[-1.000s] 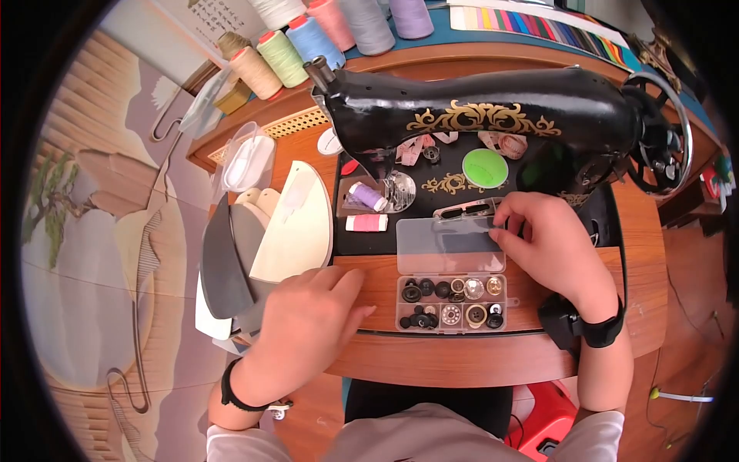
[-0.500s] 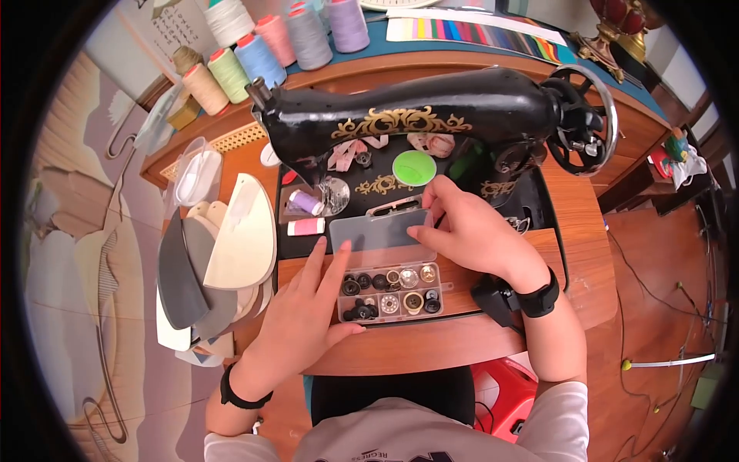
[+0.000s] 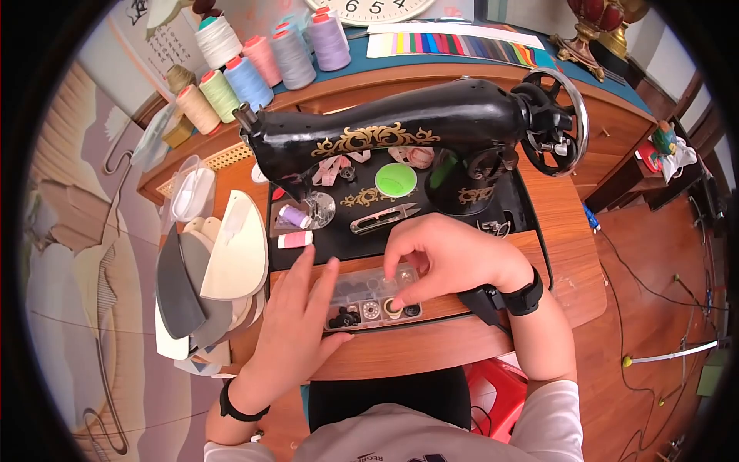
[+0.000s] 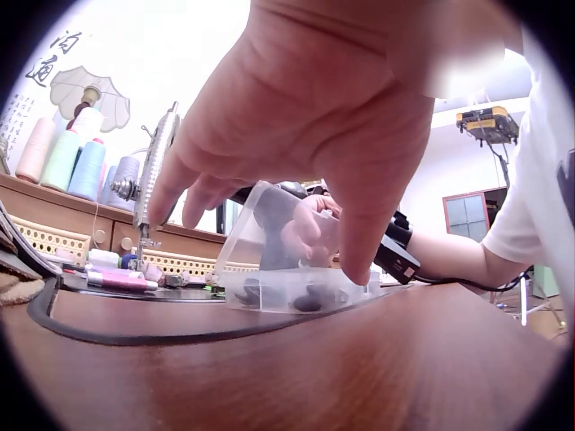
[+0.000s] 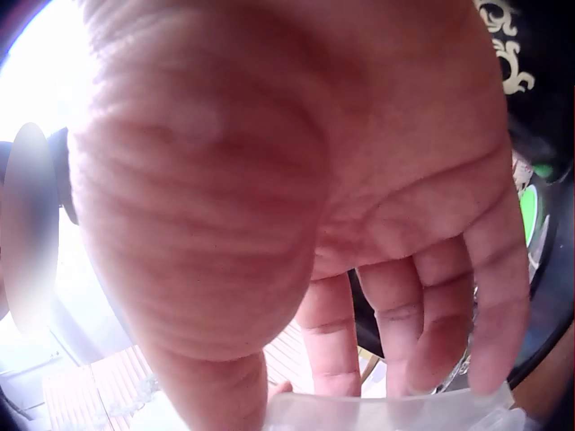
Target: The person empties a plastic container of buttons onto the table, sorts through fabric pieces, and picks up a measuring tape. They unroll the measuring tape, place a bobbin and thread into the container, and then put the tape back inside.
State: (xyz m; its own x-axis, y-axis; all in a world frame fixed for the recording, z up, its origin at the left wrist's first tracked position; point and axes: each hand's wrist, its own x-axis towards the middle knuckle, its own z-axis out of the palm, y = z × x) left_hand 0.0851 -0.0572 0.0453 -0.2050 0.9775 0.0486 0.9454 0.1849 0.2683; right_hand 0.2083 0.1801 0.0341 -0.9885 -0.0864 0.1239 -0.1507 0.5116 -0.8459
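My left hand (image 3: 289, 331) is spread with long fingers at the left end of a clear plastic button box (image 4: 269, 296). The box holds black buttons (image 3: 344, 317) and a holed metal disc (image 3: 371, 309) in its compartments. Its hinged translucent lid (image 4: 241, 241) stands tilted up over the far side. My right hand (image 3: 462, 258) is above the box's right part, thumb and curled fingers around the lid's edge and hiding some buttons. Just beyond the lid lie thread snips (image 3: 385, 218) on the black machine bed.
A black sewing machine (image 3: 385, 142) spans the far side. Pink (image 3: 295, 240) and purple (image 3: 295, 216) thread spools and a green disc (image 3: 396, 180) lie on its bed. Fabric or leather pieces (image 3: 235, 250) are piled at left. Thread cones (image 3: 250, 83) stand behind.
My right hand has come nearer with the lid, which has swung from lying back to tilting up over the box. The snips are uncovered. My left hand has moved up and spread beside the box.
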